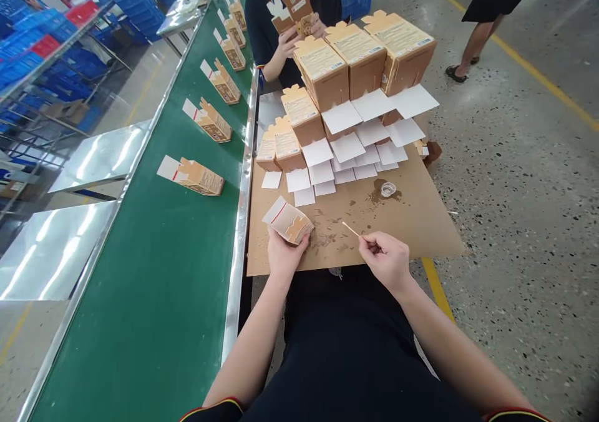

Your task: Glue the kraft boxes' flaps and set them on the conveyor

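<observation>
My left hand [286, 253] is wrapped round a small brown carton [294, 225], whose white flap with a red strip stands open toward the upper left. Between the thumb and fingers of my right hand [386, 256] is a thin cotton swab [350, 229], its tip pointing up and left toward the carton but apart from it. Beyond the right hand, a small clear round dish [388, 189] stands in a wet patch on the brown sheet [421, 222] that covers the table. Wet smears mark the sheet between my hands.
Brown cartons [365, 60] with white flaps are stacked at the table's far side. Several more cartons [201, 175] stand along the green conveyor belt [178, 284] at left, behind a metal rail [241, 222]. Across the table, another person [262, 29] holds a carton. Someone's legs [482, 41] are at right.
</observation>
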